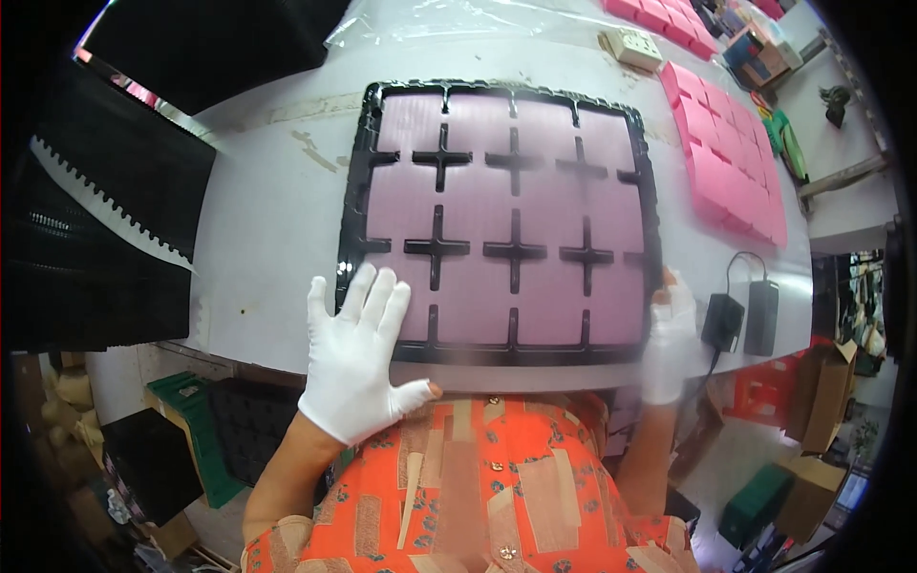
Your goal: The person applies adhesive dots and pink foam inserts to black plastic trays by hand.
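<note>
A black plastic tray with cross-shaped dividers lies flat in front of me, and pinkish flat panels fill its compartments. My left hand, in a white glove with a bare thumb tip, is spread over the tray's near left corner. Its fingers lie flat with nothing between them. At the tray's right edge, my right hand, gloved likewise, is seen side-on and a little blurred. Its fingers are drawn together against that edge, and part of them is hidden.
Pink foam pieces lie right of the tray, near black power adapters with a cable. A small cream box and clear plastic film sit at the back. Tall black sheets stand left. Cardboard boxes are at lower right.
</note>
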A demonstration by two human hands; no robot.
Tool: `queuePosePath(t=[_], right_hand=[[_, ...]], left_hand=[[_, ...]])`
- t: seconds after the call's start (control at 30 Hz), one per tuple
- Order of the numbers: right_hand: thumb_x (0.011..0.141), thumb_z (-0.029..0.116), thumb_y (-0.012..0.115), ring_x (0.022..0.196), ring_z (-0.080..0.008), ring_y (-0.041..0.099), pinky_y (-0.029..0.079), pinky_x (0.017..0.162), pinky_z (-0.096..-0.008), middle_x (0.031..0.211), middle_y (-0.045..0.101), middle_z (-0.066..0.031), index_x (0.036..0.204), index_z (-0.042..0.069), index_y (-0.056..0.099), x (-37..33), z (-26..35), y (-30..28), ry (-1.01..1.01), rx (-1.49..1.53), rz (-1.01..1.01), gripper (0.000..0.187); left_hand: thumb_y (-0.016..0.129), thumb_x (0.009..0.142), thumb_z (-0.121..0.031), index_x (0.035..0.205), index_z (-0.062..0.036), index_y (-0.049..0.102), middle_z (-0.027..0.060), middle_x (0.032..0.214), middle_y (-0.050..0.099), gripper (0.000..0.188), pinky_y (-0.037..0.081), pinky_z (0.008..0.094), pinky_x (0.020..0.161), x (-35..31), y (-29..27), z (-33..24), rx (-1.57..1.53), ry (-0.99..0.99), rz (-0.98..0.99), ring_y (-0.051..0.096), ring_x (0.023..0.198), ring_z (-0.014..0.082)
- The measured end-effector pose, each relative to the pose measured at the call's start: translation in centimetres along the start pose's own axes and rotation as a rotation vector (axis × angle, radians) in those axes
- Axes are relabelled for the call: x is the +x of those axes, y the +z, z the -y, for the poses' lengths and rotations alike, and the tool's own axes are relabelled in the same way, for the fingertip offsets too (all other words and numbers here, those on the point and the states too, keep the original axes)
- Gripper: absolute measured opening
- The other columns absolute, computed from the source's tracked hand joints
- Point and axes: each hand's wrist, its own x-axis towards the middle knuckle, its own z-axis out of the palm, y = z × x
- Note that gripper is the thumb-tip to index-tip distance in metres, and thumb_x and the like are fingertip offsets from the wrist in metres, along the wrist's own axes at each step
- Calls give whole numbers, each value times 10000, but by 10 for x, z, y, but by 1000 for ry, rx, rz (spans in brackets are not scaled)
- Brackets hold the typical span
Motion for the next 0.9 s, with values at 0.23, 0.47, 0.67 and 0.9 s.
queuePosePath(t=[0.23,0.47,0.67,0.9], right_hand=[[1051,189,572,1036,-175,608,469,953,-305,1192,681,-96,1295,-4,658,7,-15,-6,89,46,-13,323],[1002,105,632,838,-121,573,463,765,-270,916,651,-43,1147,-35,711,21,-3,-15,168,92,-1,216],[996,144,689,904,-114,596,484,843,-257,1020,684,-48,1186,-63,680,17,57,-30,213,389,-136,281],[996,415,680,977,-151,604,483,884,-280,1040,700,-95,1235,-128,639,8,49,-50,111,395,-144,594]], left_hand=[[479,1049,-515,1337,35,579,163,1267,645,629,321,503,1154,-25,15,28,-281,-166,-516,590,1233,340],[453,1096,-414,1473,104,448,205,1520,496,641,268,365,1204,-7,44,10,-977,-476,-531,431,1441,283],[346,1092,-509,1443,110,483,201,1519,493,725,227,396,1229,-8,50,13,-1109,-418,-655,414,1446,282],[314,1016,-679,1527,138,299,265,1597,340,963,133,451,1262,-3,22,9,-2878,175,-1219,272,1519,343]])
